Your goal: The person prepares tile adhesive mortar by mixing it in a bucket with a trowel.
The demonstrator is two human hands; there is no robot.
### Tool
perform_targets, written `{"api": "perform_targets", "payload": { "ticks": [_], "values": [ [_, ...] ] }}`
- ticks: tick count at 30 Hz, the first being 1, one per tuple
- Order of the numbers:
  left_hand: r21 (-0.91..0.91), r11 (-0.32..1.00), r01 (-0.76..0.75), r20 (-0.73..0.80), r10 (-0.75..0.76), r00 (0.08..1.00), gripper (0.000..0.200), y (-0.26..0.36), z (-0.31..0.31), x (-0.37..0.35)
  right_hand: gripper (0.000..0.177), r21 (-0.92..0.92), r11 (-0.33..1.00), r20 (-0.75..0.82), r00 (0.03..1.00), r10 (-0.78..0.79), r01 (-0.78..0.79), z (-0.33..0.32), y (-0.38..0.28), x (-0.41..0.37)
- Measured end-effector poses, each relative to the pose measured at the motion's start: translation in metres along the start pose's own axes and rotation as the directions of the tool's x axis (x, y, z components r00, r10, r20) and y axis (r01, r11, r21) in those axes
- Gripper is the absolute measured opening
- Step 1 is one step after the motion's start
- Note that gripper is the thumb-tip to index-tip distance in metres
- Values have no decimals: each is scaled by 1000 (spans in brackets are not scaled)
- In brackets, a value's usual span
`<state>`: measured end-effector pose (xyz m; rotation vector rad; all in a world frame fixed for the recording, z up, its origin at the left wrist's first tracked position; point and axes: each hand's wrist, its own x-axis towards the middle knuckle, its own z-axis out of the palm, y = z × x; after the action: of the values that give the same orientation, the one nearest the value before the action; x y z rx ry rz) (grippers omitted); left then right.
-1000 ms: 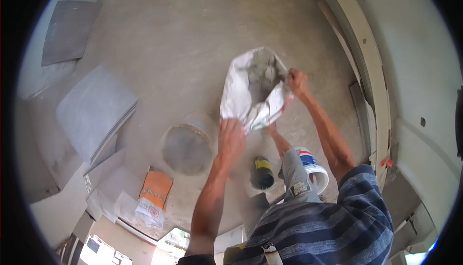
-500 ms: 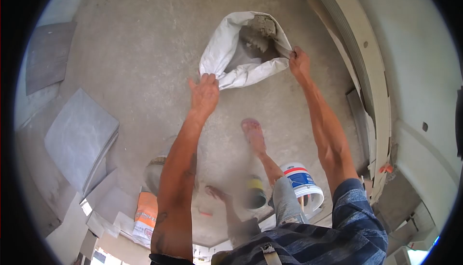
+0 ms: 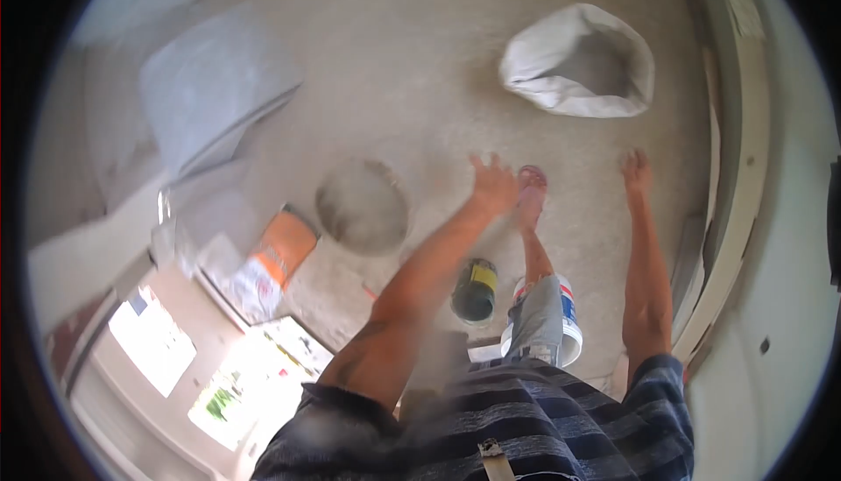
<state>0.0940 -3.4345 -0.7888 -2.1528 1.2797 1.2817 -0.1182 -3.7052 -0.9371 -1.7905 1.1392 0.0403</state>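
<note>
- Your left hand (image 3: pixel 496 185) is open, fingers spread, with nothing in its grasp. It is out over the bare grey floor (image 3: pixel 412 69), beside your foot in reddish footwear (image 3: pixel 532 178) as the camera sees it.
- Your right hand (image 3: pixel 637 173) is stretched forward below the sack's near edge, apart from it. Nothing shows in it; the fingers are blurred, so you cannot tell how far they are open.
- The white, soft-walled sack (image 3: pixel 536 65) is on the floor beyond both hands, nearer your right, and neither hand touches it. Its mouth faces up in a wide ring, which probably keeps the grey contents (image 3: pixel 603 62) within easy reach and stops them spilling.
- The round grey bucket (image 3: pixel 385 171), to the left of your left hand, has its opening upward, likely so that things can go in or out freely. What lies inside is too blurred to name.
- The dark container with a yellow band (image 3: pixel 476 293) and the white bucket with red and blue markings (image 3: pixel 571 343) are close to your legs, perhaps to be handy.
- The orange and white bag (image 3: pixel 289 244) lies left of the grey bucket, and the stacked grey slabs (image 3: pixel 215 78) are farther left, seemingly out of your way.
</note>
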Motion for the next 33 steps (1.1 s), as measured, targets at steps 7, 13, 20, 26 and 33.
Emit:
{"api": "perform_targets", "payload": {
  "ticks": [7,13,20,26,33],
  "values": [
    [-547,837,-21,176,140,974,26,31,212,-187,44,187,946,123,962,245,-265,-17,0,-234],
    [-670,741,33,-220,-241,945,31,-19,348,-357,42,135,897,226,895,385,-420,18,-90,-410],
    [-987,-128,-93,59,-843,534,27,-114,528,-566,42,31,936,289,900,326,-350,93,-104,-567],
    [-547,-686,-480,651,-709,272,26,-83,689,-788,27,-237,971,424,897,126,-24,214,-224,-631],
    [-159,-822,-547,809,-426,406,24,12,820,-836,26,-170,983,660,749,58,74,348,-366,-691]
  ]
}}
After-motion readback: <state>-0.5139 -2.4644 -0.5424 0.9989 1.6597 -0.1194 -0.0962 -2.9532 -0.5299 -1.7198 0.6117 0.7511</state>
